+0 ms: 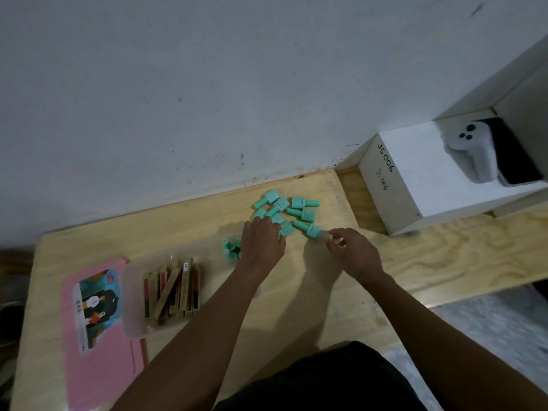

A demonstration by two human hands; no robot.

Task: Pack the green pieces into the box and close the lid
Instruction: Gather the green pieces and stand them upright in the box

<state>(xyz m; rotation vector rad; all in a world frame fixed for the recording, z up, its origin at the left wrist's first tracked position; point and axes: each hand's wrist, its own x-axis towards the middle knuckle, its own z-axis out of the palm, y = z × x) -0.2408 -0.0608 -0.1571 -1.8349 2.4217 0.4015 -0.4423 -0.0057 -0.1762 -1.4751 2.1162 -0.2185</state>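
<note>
1. Green first: held the left hand palm-down, fingers spread loosely over the near edge of the green pieces, probably to rake several together rather than lift one at a time; could not see whether anything was pinched underneath.
2. Kept the right hand just beside one piece at the pile's end, fingertips curled toward the thumb; could not tell whether clamped on it or merely close.
3. Had most of the pieces loose on the table just beyond both sets of fingertips, touching and overlapping one another; judged the packing far from finished.
4. Had a few upright pieces just outside the left wrist, seemingly inside a clear box too faint to trace; judged that spot handy for short transfers.
5. Had a pink lid and a clear tub of brown sticks farther out, past the left forearm; could not say which container the lid fits.
6. Looked like small bottles: pale mint all over, squarish body, narrower rounded cap, faint print on the bodies; judged light and apt to roll.
</note>
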